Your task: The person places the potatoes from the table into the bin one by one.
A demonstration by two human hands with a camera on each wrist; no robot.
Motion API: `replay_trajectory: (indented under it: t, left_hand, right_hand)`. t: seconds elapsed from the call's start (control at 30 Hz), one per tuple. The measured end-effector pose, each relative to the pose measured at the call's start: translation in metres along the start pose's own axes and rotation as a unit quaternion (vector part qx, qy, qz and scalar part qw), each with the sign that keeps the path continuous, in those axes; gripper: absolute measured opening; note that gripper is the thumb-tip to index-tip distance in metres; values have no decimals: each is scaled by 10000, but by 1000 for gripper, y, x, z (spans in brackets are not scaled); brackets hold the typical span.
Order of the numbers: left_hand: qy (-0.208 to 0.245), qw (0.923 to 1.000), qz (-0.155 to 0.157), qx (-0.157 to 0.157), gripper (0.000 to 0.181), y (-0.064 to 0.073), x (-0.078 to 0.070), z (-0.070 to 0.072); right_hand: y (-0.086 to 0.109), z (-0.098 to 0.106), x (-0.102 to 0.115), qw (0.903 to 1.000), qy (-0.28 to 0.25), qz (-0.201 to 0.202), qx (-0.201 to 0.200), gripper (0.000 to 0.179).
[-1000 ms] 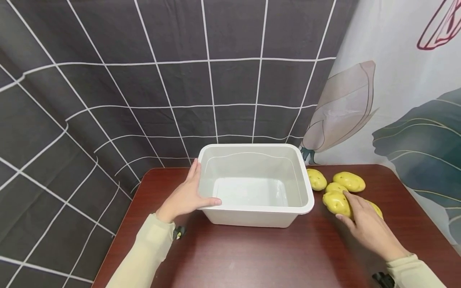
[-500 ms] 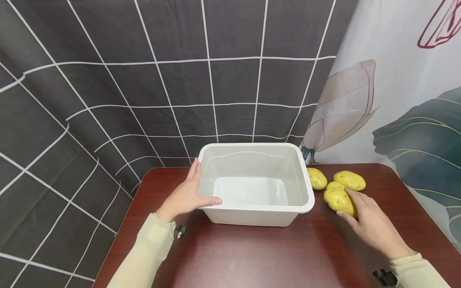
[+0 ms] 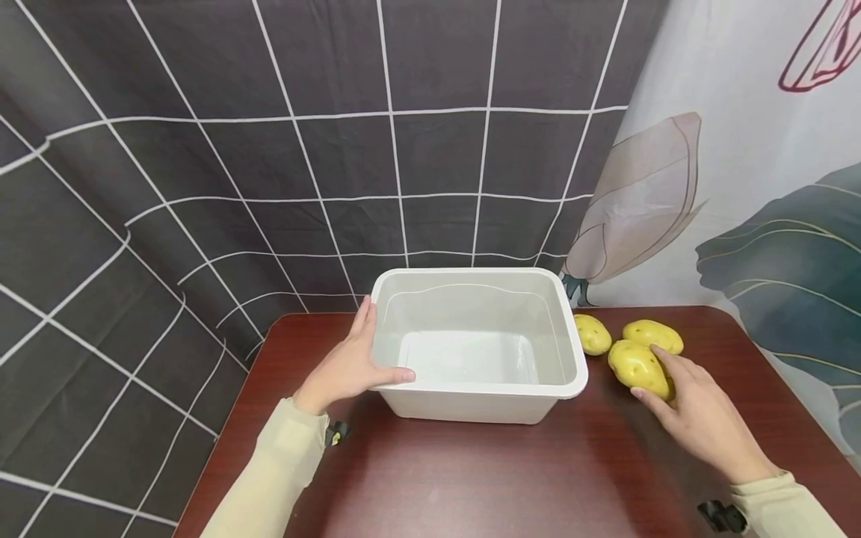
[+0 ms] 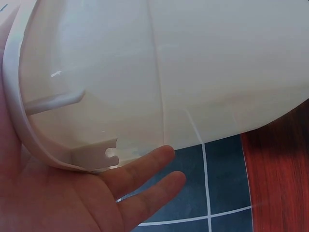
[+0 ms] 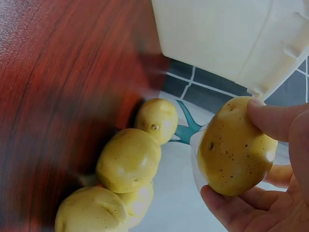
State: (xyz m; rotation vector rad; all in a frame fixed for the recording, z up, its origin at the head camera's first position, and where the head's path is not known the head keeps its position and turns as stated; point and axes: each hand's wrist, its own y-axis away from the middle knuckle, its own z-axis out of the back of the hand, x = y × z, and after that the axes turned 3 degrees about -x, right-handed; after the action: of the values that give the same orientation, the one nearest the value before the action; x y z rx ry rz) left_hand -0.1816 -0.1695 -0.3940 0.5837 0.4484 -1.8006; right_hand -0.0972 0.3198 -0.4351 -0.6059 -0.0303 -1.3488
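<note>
My right hand [image 3: 706,418] holds a yellow potato [image 5: 236,147] between thumb and fingers. In the right wrist view, this potato is apart from the other potatoes [image 5: 129,159]. My left hand [image 3: 343,366] rests at the near left corner of a white plastic basin [image 3: 471,406], its thumb lying along the front rim. The fingers [image 4: 145,169] extend straight along the basin's outer side in the left wrist view. To the right of the basin lie a potato [image 3: 592,335] close by its wall and another potato [image 3: 652,338] farther right; the held one hides others in the head view.
Everything stands on a dark red wooden table [image 3: 430,478] with rounded far corners. A dark grey cloth with white grid lines [image 3: 336,164] hangs behind and to the left. On the right hangs a white curtain [image 3: 753,164] with leaf prints.
The right hand has shifted slightly right with its potato, which now covers the small potato behind it. The left hand and basin have stayed in place.
</note>
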Motion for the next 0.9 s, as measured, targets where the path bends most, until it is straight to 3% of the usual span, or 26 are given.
replay_trajectory:
  t: [0.9]
  left_hand:
    - [5, 10000, 28, 12, 138, 0, -2, 0]
  right_hand:
    - [-11, 12, 8, 9995, 47, 214, -232, 73]
